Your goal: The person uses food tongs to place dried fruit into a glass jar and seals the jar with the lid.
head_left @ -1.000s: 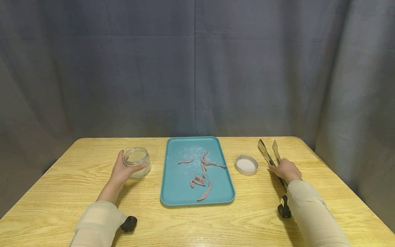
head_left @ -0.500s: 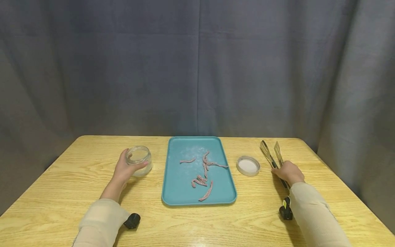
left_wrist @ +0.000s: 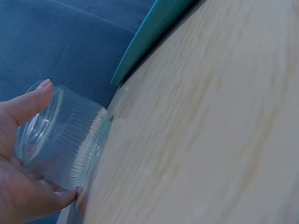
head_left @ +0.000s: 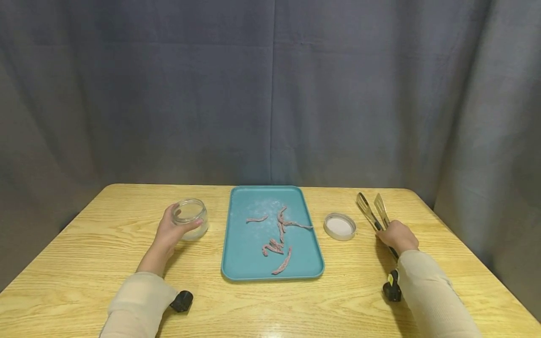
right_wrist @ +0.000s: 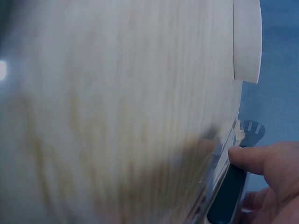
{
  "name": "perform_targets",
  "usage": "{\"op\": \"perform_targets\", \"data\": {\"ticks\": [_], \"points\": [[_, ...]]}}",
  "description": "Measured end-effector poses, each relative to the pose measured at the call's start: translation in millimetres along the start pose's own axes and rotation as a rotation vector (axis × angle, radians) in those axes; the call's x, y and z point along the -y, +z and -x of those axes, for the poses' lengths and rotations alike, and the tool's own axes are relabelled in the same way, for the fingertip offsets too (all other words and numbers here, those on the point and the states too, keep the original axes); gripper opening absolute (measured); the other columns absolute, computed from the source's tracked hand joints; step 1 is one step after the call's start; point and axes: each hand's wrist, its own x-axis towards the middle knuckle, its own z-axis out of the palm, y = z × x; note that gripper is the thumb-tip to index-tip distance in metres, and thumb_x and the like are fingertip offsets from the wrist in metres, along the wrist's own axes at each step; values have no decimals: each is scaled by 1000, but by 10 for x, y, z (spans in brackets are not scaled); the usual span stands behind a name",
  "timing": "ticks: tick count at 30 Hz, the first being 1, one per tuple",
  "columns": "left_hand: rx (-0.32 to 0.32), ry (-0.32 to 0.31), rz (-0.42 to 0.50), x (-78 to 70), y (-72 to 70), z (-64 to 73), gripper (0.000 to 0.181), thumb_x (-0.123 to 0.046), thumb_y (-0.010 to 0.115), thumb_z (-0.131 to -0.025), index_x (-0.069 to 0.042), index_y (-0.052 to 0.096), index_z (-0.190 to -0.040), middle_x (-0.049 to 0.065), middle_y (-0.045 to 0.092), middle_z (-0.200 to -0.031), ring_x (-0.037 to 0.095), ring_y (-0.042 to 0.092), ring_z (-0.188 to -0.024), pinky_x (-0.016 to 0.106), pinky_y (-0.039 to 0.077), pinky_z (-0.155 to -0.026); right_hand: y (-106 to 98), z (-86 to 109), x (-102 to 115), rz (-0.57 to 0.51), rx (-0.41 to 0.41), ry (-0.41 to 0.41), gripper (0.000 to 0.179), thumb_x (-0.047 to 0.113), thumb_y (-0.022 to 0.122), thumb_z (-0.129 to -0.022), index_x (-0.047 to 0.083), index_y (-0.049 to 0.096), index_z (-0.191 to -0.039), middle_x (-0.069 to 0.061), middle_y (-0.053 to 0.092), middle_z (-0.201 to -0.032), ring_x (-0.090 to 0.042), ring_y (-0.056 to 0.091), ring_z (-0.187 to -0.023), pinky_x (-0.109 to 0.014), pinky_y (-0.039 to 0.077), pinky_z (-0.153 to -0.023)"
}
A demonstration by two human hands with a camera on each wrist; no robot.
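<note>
My left hand (head_left: 170, 232) grips a clear glass jar (head_left: 190, 212) around its side, the thumb near the rim. The jar has no lid on it and stands upright on the table's left part. In the left wrist view the jar (left_wrist: 74, 135) shows a ribbed wall, its base at the wood. My right hand (head_left: 398, 236) holds a pair of tongs (head_left: 373, 219) with slotted metal ends and dark handles. Their two ends are spread apart and point away from me. In the right wrist view my thumb lies on the dark handle (right_wrist: 229, 193).
A blue-green tray (head_left: 247, 264) lies mid-table, bearing several pinkish, meat-like strips (head_left: 282, 218) and some whitish smudges. Between the tray and the tongs sits a round lid (head_left: 340, 227) with a white inside. A grey curtain (head_left: 270, 94) hangs behind the wooden table (head_left: 253, 310).
The head view has shifted slightly. My right thumb has moved in a little over the tongs. My left hand keeps its grip on the jar, and the tray's strips look unmoved.
</note>
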Motion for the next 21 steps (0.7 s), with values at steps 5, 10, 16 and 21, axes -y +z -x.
{"op": "perform_targets", "data": {"ticks": [5,10,16,21], "points": [[-1,1,0,5,-3,8,97,-27,70,-72,-9,3,-138,20,7,-139,43,15,-121,59,18,-91,-32,27,-12,-21,-25,25,28,21,49,-79,-7,49,-83,-21,49,-73,-34,48,-68,-40,39,-52],[1,12,-3,12,-7,0,96,-27,70,-73,-8,3,-138,21,7,-139,44,14,-121,60,17,-90,-49,34,-16,-30,-51,37,28,18,46,-77,-8,49,-86,-26,48,-79,-43,48,-77,-45,39,-56],[-7,8,-10,12,3,11,95,-28,70,-73,-8,4,-138,22,9,-139,43,15,-121,60,17,-91,-48,40,-45,-29,-65,42,29,16,45,-76,-10,48,-88,-30,46,-84,-47,45,-82,-46,38,-58],[-7,17,-9,21,3,11,94,-28,70,-73,-7,4,-138,22,9,-138,43,15,-121,59,17,-91,-59,32,-78,-27,-95,59,33,17,44,-75,-12,49,-89,-33,43,-88,-49,41,-86,-48,39,-60]]}}
